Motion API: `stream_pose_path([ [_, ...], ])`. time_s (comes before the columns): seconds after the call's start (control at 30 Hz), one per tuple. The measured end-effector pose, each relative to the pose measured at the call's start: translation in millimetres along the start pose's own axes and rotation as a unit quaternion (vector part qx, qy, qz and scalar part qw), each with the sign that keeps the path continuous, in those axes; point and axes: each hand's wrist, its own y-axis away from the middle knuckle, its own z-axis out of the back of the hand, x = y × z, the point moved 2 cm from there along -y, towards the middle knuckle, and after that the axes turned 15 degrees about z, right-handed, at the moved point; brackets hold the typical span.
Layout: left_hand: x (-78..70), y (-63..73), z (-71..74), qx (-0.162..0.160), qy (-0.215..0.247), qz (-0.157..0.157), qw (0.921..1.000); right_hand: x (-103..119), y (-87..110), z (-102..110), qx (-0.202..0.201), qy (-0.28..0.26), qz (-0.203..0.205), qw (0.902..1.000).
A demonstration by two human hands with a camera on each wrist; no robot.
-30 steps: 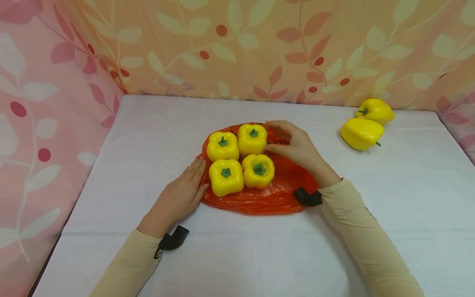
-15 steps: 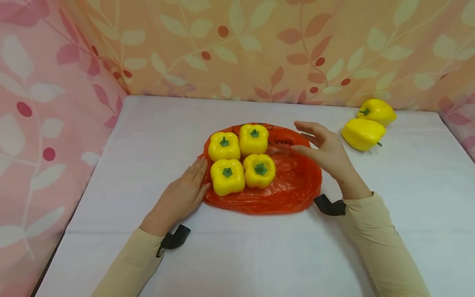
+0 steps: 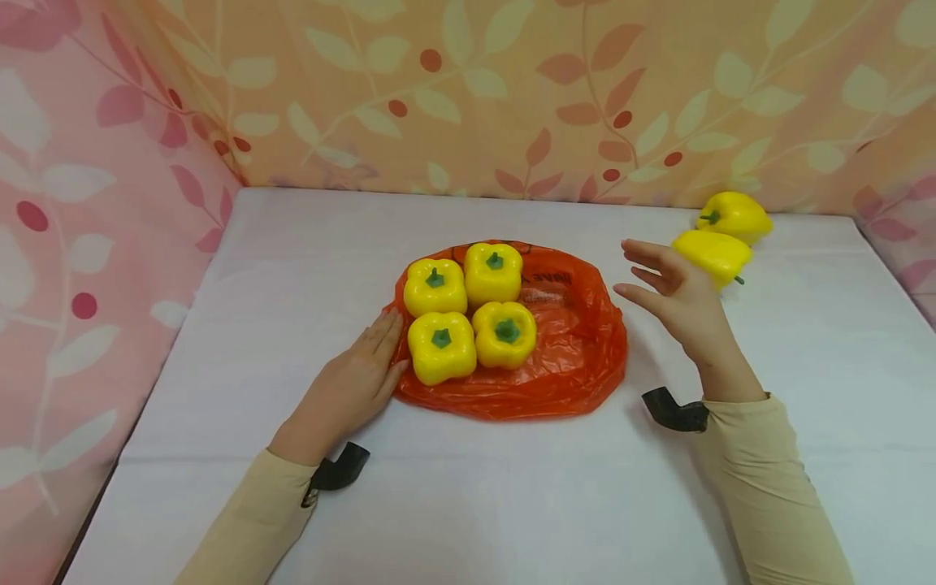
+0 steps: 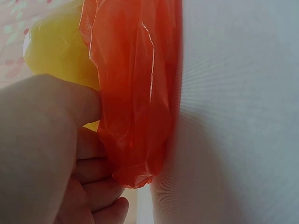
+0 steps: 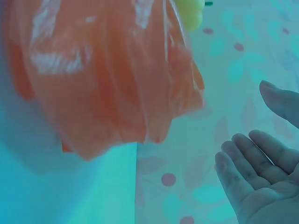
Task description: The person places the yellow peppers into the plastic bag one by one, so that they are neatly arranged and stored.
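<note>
Several yellow bell peppers (image 3: 442, 357) with green stems stand upright, grouped on the left part of a red plastic bag (image 3: 574, 345). At the bag's left edge rests my left hand (image 3: 344, 398), fingers extended along the plastic beside the peppers. In the left wrist view its thumb and fingers lie against the crumpled red bag (image 4: 131, 93), with a yellow pepper (image 4: 60, 46) behind. My right hand (image 3: 687, 313) is raised to the right of the bag, holding nothing, fingers and thumb spread apart. It overlaps part of a yellow bell pepper (image 3: 712, 252) lying on its side.
Another yellow bell pepper (image 3: 738, 218) lies just behind that one, near the back right of the white-covered table (image 3: 504, 496). Behind the table's back edge hangs a floral curtain (image 3: 366, 97). Each wrist bears a black curved mount (image 3: 676, 413).
My right hand has left the pepper group and moved right, past the bag's right edge, toward the two peppers lying at the back right. My left hand stays at the bag's left edge.
</note>
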Motion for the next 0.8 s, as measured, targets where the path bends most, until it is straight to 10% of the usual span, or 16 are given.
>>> stream_pose_path([
  [0.43, -0.2, -0.1, -0.7, 0.000, 0.002, -0.006, 1.0000, -10, 1.8, 18, -0.048, 0.016, -0.011, 0.9987],
  [0.8, -0.5, -0.7, 0.0, 0.000, 0.000, -0.006, 1.0000, -18, 2.2, 32, -0.124, -0.080, 0.002, 0.9891],
])
